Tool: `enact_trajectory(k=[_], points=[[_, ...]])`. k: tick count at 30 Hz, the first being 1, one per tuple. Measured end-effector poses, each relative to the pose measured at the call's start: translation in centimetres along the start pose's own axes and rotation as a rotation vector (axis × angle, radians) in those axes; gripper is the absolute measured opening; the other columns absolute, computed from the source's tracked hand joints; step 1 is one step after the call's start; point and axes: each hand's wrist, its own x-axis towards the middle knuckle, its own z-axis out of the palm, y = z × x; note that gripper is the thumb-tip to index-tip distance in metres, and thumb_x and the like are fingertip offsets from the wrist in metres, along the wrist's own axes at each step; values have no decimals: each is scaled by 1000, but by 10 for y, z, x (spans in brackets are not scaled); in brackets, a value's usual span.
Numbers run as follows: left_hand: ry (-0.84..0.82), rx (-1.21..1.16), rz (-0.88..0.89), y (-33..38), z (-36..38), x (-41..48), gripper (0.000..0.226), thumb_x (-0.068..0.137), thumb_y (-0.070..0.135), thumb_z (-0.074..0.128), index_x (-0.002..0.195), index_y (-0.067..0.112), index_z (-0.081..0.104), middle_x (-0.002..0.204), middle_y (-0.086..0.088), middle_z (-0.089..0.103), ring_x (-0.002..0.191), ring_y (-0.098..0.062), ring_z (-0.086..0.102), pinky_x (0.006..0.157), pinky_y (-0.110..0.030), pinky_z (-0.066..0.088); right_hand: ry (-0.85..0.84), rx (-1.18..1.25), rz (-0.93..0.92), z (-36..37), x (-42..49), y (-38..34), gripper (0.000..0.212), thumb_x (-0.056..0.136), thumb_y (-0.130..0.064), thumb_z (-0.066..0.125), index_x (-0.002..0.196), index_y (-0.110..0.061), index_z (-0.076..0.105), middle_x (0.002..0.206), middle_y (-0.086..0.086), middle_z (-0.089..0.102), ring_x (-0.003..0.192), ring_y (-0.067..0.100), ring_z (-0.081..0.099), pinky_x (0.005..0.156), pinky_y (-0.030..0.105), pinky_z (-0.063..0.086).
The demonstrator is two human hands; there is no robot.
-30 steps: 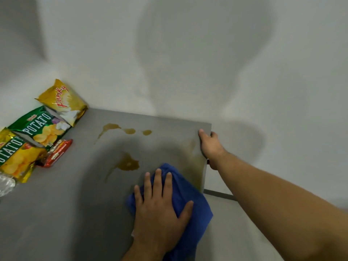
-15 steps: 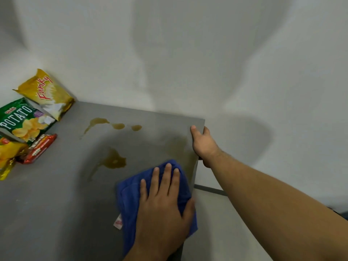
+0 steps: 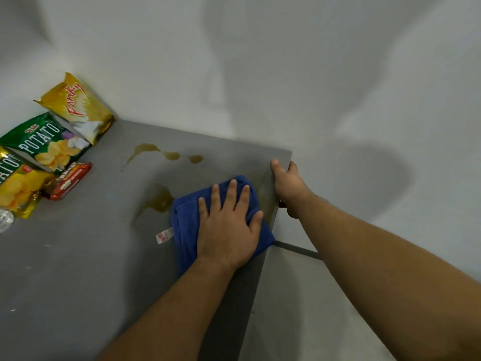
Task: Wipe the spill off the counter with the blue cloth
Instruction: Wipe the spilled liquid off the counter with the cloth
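Blue cloth is pressed flat under left hand, fingers spread, near counter right edge beside brown spill. Edge is gripped by right hand, fingers curled. Cloth probably soft, light; best pressed from above.

Single head-worn wide-angle view, looking steeply down and forward, close over the grey counter filling lower left of frame; white wall across upper frame.
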Motion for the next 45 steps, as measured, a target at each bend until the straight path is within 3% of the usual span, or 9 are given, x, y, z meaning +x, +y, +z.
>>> enact_trajectory(k=[2,5,9,20,29,33,38,42,45], points=[[7,-16,40,0,3,-13,73,95,70,4,160,39,-1,172,8,-7,158,-27,-12,125,-60,-4,-38,-31,12,-5,1,-3,64,101,-64,44,154,-33,26,134,7,56,107,28,61,62,39,53],[44,25,23,-5,8,-37,71,97,73,7,160,41,3,172,10,-1,159,-26,-7,122,-68,-4,-91,-79,12,-12,1,-6,60,100,-66,45,149,-34,29,130,6,56,102,25,60,59,39,53],[31,37,-70,-9,5,-43,72,97,73,12,161,40,9,172,10,7,159,-30,2,115,-78,10,-98,-114,1,-14,-1,-8,64,100,-66,45,150,-29,28,136,9,54,112,33,59,59,41,55],[-24,12,-162,2,-3,26,75,95,73,8,160,38,-3,172,10,-9,157,-32,-10,114,-80,0,-93,-126,5,-14,0,-11,75,101,-65,45,158,-25,18,145,16,48,114,37,54,63,47,57],[11,17,56,11,3,7,75,94,76,7,160,42,-2,172,11,-8,158,-28,-11,118,-74,-4,-115,-127,23,-15,-2,-14,80,100,-67,46,160,-27,12,147,13,49,118,37,56,75,53,60],[43,42,136,1,4,-8,72,98,74,13,161,40,9,172,9,4,159,-26,-1,121,-70,6,-112,-125,44,-17,-5,-17,74,100,-66,46,158,-29,18,144,10,51,118,36,56,82,59,60],[-16,7,-3,-6,-3,27,74,95,72,8,161,39,2,172,10,-4,158,-27,-8,120,-72,0,-116,-109,46,-15,-5,-17,73,100,-65,47,157,-29,19,142,10,52,116,34,58,72,51,60],[-44,20,-115,10,-4,59,78,91,73,2,160,37,-4,172,6,-9,157,-33,-11,115,-78,-3,-102,-104,34,-14,-2,-14,74,101,-64,48,158,-29,17,141,10,53,111,33,60,71,52,61],[-32,23,-98,22,-1,59,78,91,74,2,160,38,-2,172,5,-7,157,-34,-9,116,-77,-3,-106,-94,24,-15,1,-12,73,100,-63,48,157,-28,19,141,11,53,106,31,62,74,58,62]])
